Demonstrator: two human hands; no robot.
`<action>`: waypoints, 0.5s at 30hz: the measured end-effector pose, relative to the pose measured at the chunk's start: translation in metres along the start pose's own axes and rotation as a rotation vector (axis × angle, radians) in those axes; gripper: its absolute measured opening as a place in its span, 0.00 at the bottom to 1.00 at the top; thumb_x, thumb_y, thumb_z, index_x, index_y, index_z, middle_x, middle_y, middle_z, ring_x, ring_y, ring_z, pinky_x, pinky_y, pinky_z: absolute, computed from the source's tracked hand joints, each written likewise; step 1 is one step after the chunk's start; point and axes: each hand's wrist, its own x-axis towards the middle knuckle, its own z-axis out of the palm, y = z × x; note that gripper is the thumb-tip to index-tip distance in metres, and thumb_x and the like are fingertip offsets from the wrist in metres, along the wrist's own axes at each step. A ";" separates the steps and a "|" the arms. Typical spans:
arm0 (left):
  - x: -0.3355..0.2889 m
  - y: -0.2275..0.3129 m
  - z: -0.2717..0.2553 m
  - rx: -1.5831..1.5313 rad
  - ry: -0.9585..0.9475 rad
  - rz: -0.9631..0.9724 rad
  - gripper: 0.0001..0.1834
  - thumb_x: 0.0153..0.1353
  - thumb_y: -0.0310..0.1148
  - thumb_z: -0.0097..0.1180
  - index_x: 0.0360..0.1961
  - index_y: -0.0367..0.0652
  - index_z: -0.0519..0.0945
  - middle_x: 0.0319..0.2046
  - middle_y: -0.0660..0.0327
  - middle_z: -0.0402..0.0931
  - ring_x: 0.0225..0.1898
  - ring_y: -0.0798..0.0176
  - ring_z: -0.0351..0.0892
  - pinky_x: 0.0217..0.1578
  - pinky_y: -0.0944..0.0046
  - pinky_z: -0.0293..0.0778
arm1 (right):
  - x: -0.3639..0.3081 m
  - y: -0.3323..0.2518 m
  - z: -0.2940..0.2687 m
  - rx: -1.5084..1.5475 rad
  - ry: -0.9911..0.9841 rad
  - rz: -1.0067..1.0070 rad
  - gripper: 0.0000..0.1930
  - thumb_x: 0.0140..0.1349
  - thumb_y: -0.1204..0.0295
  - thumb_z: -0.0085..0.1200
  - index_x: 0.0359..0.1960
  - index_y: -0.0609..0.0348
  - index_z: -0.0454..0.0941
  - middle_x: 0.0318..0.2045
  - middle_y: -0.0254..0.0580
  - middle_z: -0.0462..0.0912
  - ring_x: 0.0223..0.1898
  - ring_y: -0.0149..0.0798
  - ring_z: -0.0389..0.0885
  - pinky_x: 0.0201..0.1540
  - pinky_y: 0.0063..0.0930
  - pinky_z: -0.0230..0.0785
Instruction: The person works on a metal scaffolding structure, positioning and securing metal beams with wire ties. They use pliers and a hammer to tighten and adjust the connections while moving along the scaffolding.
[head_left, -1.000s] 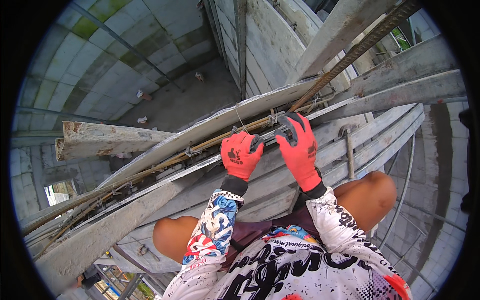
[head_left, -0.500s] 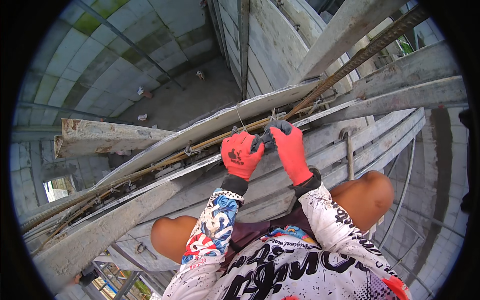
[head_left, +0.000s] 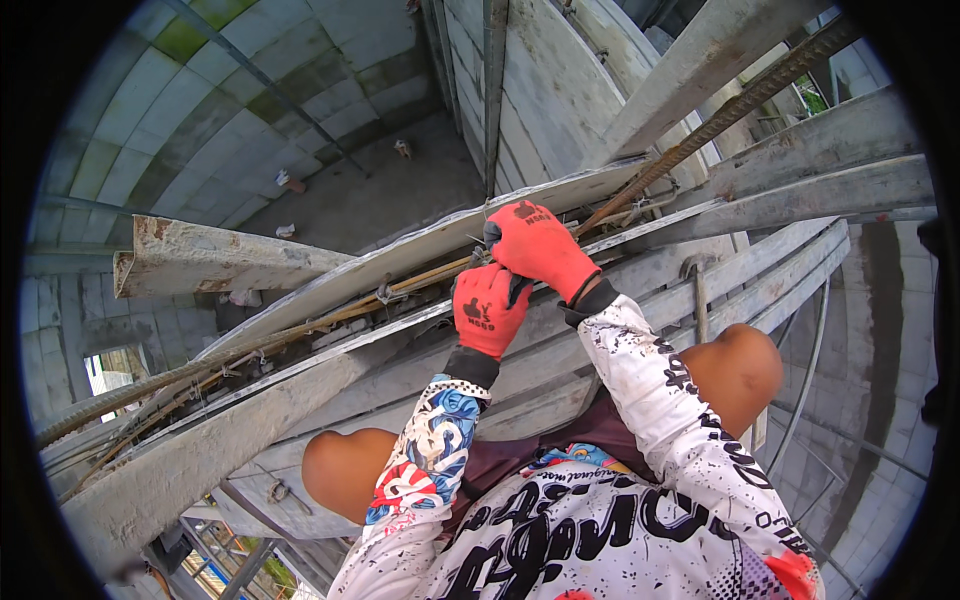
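Note:
My left hand (head_left: 490, 308), in a red glove with dark grey fingertips, is closed over the narrow gap between two form boards. Its fingers curl inward, and whatever they hold is hidden. Just beyond and to the right, my right hand (head_left: 543, 250), gloved alike, is closed with its back turned up, fingertips pointing left toward the far form board (head_left: 420, 238). Gloves cover what it grips. A thin wire (head_left: 487, 205) stands up beside its fingertips. Below the hands, steel reinforcing bars (head_left: 330, 322) run along the gap, with a twisted wire tie (head_left: 387, 292) to the left.
A thick ribbed bar (head_left: 740, 105) slants up to the right beside a grey beam (head_left: 690, 75). At left juts a rusty-edged channel (head_left: 230, 258). Beyond the boards is a deep drop to a floor (head_left: 400, 190). Long grey planks (head_left: 760, 275) lie near my knees.
My right hand has moved left and farther away, turning its back upward, and now sits beside the thin upright wire. My left hand has shifted slightly right and stays closed.

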 end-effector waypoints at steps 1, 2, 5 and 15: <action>-0.001 0.000 -0.001 0.003 -0.013 0.000 0.17 0.47 0.36 0.73 0.38 0.45 0.82 0.38 0.59 0.82 0.42 0.52 0.80 0.47 0.52 0.72 | 0.003 -0.002 0.001 -0.050 -0.014 -0.027 0.07 0.51 0.72 0.57 0.31 0.59 0.82 0.34 0.49 0.85 0.42 0.53 0.83 0.48 0.44 0.75; -0.002 -0.001 -0.003 0.006 -0.026 0.000 0.18 0.47 0.35 0.73 0.38 0.45 0.82 0.38 0.59 0.82 0.42 0.51 0.80 0.47 0.53 0.72 | 0.005 -0.005 0.002 -0.099 -0.028 -0.054 0.07 0.51 0.72 0.58 0.32 0.59 0.83 0.34 0.50 0.85 0.43 0.54 0.84 0.48 0.45 0.75; 0.001 0.000 -0.012 0.025 -0.037 -0.002 0.16 0.47 0.36 0.72 0.38 0.45 0.82 0.36 0.59 0.82 0.40 0.51 0.81 0.44 0.53 0.74 | 0.011 -0.018 -0.001 -0.187 -0.145 -0.013 0.08 0.52 0.72 0.57 0.33 0.60 0.83 0.36 0.52 0.86 0.43 0.56 0.85 0.47 0.46 0.77; 0.027 -0.005 -0.090 -0.158 0.279 -0.186 0.05 0.52 0.34 0.66 0.28 0.46 0.82 0.27 0.62 0.81 0.28 0.53 0.80 0.34 0.57 0.74 | -0.016 -0.022 0.023 -0.345 -0.011 -0.011 0.06 0.55 0.71 0.58 0.35 0.55 0.82 0.35 0.47 0.83 0.41 0.50 0.83 0.47 0.44 0.73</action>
